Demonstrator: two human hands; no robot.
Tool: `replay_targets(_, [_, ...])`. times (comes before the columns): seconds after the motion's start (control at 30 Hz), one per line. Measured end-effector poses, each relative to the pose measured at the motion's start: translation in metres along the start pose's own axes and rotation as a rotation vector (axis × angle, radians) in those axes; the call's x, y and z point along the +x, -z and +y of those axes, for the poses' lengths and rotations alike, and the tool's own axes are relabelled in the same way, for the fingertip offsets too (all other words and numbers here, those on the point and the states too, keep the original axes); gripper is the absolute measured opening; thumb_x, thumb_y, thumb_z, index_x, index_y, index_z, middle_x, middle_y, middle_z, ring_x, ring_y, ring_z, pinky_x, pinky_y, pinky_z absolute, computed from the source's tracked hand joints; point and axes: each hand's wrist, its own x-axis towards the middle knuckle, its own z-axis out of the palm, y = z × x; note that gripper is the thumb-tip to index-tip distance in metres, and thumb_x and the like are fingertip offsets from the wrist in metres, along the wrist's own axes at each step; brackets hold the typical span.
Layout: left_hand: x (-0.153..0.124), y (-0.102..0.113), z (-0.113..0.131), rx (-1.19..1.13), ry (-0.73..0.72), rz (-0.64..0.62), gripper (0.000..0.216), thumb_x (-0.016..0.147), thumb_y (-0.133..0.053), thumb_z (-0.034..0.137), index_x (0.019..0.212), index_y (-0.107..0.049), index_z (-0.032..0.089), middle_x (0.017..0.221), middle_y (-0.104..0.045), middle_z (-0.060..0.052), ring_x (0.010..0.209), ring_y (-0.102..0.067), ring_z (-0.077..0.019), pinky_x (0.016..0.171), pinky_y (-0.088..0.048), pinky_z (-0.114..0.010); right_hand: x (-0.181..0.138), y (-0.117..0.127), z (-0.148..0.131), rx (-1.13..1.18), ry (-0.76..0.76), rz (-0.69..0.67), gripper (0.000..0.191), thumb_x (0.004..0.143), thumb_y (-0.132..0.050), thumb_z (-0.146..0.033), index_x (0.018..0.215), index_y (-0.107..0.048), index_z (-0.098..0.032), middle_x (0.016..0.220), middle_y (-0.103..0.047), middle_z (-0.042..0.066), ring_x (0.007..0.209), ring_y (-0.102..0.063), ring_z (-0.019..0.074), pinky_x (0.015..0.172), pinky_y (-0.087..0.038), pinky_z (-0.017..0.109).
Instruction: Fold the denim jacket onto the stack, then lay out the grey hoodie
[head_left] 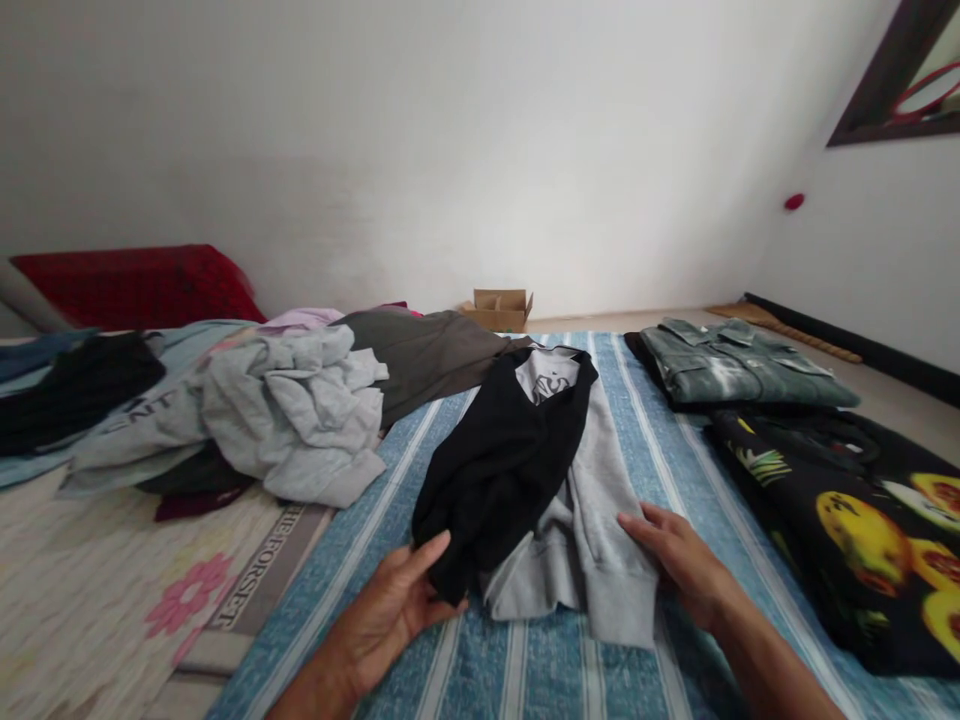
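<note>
A black and grey sweatshirt (510,440), with a dark print inside its neck opening, lies partly folded on a blue striped cloth (390,510). My left hand (394,605) grips the lower end of its black sleeve, thumb on top and fingers curled beneath. On the other side, my right hand (686,565) holds the edge of the grey sleeve near the cuff, its thumb resting on the fabric. Part of the right fingers is hidden by the sleeve.
Crumpled clothes, among them a grey garment (292,410), lie in a heap at left. A folded green denim garment (742,360) and a black fruit-print garment (847,530) lie at right. A cardboard box (501,310) stands by the wall.
</note>
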Motion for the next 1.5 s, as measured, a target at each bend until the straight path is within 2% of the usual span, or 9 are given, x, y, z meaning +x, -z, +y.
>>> replay_targets(0.13, [-0.016, -0.030, -0.006, -0.024, -0.201, -0.056, 0.070, 0.062, -0.082, 0.032, 0.126, -0.053, 0.027, 0.126, -0.061, -0.008, 0.111, -0.061, -0.0274, 0.085, -0.054, -0.036, -0.010, -0.008, 0.008, 0.058, 0.030, -0.049, 0.050, 0.070, -0.073, -0.042, 0.112, -0.059, -0.018, 0.105, -0.071, 0.010, 0.085, -0.068, 0.0236, 0.069, -0.054, 0.031])
replay_targets(0.3, [0.000, -0.056, -0.001, 0.109, -0.260, 0.094, 0.079, 0.057, -0.079, 0.016, 0.130, -0.049, 0.023, 0.115, -0.067, -0.010, 0.098, -0.066, -0.0289, 0.071, -0.056, -0.034, -0.009, -0.014, 0.010, 0.026, 0.137, 0.026, 0.052, 0.065, -0.075, -0.031, 0.112, -0.058, -0.017, 0.110, -0.069, 0.008, 0.097, -0.067, 0.0246, 0.080, -0.053, 0.031])
replay_targets(0.53, [-0.004, -0.029, 0.008, 0.134, -0.214, 0.313, 0.045, 0.058, -0.071, 0.021, 0.101, -0.060, 0.016, 0.079, -0.068, -0.004, 0.069, -0.064, -0.0204, 0.045, -0.048, -0.024, -0.016, -0.011, 0.009, 0.078, 0.131, -0.018, 0.055, 0.063, -0.070, -0.026, 0.116, -0.055, -0.018, 0.104, -0.071, 0.007, 0.088, -0.069, 0.0238, 0.076, -0.054, 0.032])
replay_targets(0.67, [-0.012, -0.008, -0.009, 0.210, -0.138, 0.339, 0.040, 0.057, -0.071, 0.022, 0.095, -0.061, 0.015, 0.074, -0.065, -0.004, 0.062, -0.061, -0.0187, 0.042, -0.047, -0.024, -0.019, -0.012, 0.012, -0.128, 0.129, 0.058, 0.057, 0.063, -0.063, -0.025, 0.118, -0.053, -0.013, 0.106, -0.069, 0.010, 0.093, -0.067, 0.0248, 0.078, -0.053, 0.031])
replay_targets(0.83, [-0.015, -0.009, -0.015, 0.389, -0.264, 0.342, 0.056, 0.062, -0.069, 0.028, 0.116, -0.056, 0.017, 0.092, -0.068, -0.008, 0.075, -0.066, -0.0241, 0.046, -0.051, -0.028, -0.017, -0.011, 0.012, -0.604, 0.228, 0.198, 0.060, 0.072, -0.053, -0.025, 0.129, -0.048, -0.008, 0.110, -0.067, 0.013, 0.099, -0.065, 0.0243, 0.082, -0.049, 0.031])
replay_targets(1.03, [-0.019, -0.007, 0.003, 0.677, -0.424, 0.427, 0.047, 0.061, -0.070, 0.040, 0.101, -0.067, 0.014, 0.093, -0.072, -0.007, 0.094, -0.066, -0.0276, 0.079, -0.052, -0.033, -0.023, -0.013, 0.000, -1.378, 0.265, 0.472, 0.060, 0.088, -0.046, -0.029, 0.146, -0.032, -0.019, 0.096, -0.071, 0.011, 0.084, -0.068, 0.0294, 0.067, -0.045, 0.035])
replay_targets(1.23, [-0.018, -0.012, 0.016, 0.787, -0.390, 0.318, 0.043, 0.063, -0.062, 0.060, 0.067, -0.063, 0.017, 0.060, -0.063, -0.002, 0.062, -0.062, -0.0224, 0.054, -0.044, -0.028, -0.003, -0.072, -0.029, -1.494, 0.571, 0.123, 0.070, 0.084, -0.052, -0.018, 0.148, -0.027, -0.031, 0.098, -0.072, 0.006, 0.088, -0.068, 0.0239, 0.069, -0.044, 0.028])
replay_targets(1.33, [-0.017, -0.014, 0.021, 0.815, -0.329, 0.281, 0.051, 0.064, -0.054, 0.069, 0.052, -0.049, 0.020, 0.042, -0.047, 0.002, 0.040, -0.046, -0.0141, 0.041, -0.030, -0.024, 0.016, -0.097, -0.033, -1.455, 0.604, 0.006, 0.056, 0.080, -0.046, -0.008, 0.134, -0.051, -0.023, 0.095, -0.072, 0.009, 0.086, -0.068, 0.0231, 0.068, -0.043, 0.027])
replay_targets(1.5, [-0.016, -0.007, 0.036, 0.713, -0.348, 0.177, 0.054, 0.065, -0.056, 0.070, 0.053, -0.047, 0.019, 0.041, -0.049, 0.002, 0.035, -0.039, -0.0089, 0.040, -0.026, -0.022, 0.035, -0.085, -0.033, -1.282, 0.647, -0.057, 0.034, 0.078, -0.042, -0.009, 0.097, -0.068, -0.019, 0.088, -0.072, 0.006, 0.084, -0.067, 0.0173, 0.070, -0.043, 0.023])
